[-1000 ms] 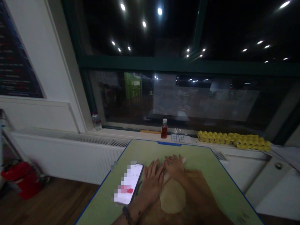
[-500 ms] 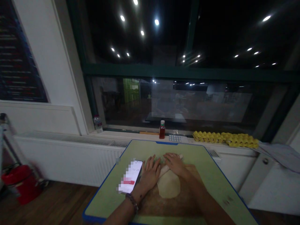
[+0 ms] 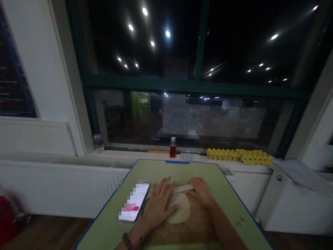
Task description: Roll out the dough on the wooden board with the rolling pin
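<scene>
Hands now spread apart, left hand (image 3: 159, 199), right hand (image 3: 201, 191), rolling pin (image 3: 183, 188) exposed

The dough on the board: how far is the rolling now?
The dough already lies as a flat round on the wooden board. Both hands, left hand and right hand, press flat on the rolling pin at its far edge. The round looks small and uneven, so more rolling probably remains.
</scene>
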Motion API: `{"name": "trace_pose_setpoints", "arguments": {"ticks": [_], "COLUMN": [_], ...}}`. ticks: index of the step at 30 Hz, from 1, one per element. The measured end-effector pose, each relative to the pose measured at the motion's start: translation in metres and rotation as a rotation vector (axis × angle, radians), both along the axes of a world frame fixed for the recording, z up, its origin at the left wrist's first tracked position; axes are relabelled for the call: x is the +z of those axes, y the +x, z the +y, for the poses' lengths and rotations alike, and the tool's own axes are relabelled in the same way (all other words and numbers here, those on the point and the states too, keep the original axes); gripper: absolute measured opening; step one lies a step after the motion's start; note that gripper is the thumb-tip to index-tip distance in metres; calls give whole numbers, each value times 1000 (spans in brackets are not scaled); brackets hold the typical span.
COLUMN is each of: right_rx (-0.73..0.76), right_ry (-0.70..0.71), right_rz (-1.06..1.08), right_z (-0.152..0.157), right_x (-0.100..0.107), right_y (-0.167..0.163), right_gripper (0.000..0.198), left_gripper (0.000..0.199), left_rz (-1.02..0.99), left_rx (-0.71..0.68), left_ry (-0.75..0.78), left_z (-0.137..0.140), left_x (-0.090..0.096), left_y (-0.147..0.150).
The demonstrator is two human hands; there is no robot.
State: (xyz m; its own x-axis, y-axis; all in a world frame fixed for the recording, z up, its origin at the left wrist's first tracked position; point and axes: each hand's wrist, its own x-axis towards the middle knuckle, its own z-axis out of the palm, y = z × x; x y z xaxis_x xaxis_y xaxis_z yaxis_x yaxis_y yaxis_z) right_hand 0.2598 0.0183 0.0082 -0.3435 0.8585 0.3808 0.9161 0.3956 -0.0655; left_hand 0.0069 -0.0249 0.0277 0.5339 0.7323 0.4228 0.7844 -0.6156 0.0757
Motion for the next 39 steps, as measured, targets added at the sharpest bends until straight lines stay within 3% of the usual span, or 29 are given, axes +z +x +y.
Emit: {"name": "trace_pose_setpoints", "arguments": {"ticks": [4,11,18,22,26,33,39], "right_rx": [-103,-257,-304,-311,-307,-305,-320], "right_ry": [5,19,13,-8,-5,9,11], "right_rz": [72,335,464,480,477,477,484], "right_z": [-5,-8,-6,-6,-6,-6,-5], "right_x": [4,3,-2,-3,-2,-2,-4], "right_y": [2,14,17,18,18,18,18], "right_gripper": [31,31,35,34,34,34,33], "left_gripper": [84,69,42,45,46,54,39], "left_rz": [83,137,331,427,425,283,104], "left_rx": [-229,-316,-326,-356,-415,-243,-134], "left_ry": [-133,-307,-248,-221,-213,-353,-331], "left_z": [-19,-9,-11,-8,-3,3,0], "left_x": [5,-2,-2,-12,-10,1,21], "left_y": [2,6,23,23,16,18,24]}}
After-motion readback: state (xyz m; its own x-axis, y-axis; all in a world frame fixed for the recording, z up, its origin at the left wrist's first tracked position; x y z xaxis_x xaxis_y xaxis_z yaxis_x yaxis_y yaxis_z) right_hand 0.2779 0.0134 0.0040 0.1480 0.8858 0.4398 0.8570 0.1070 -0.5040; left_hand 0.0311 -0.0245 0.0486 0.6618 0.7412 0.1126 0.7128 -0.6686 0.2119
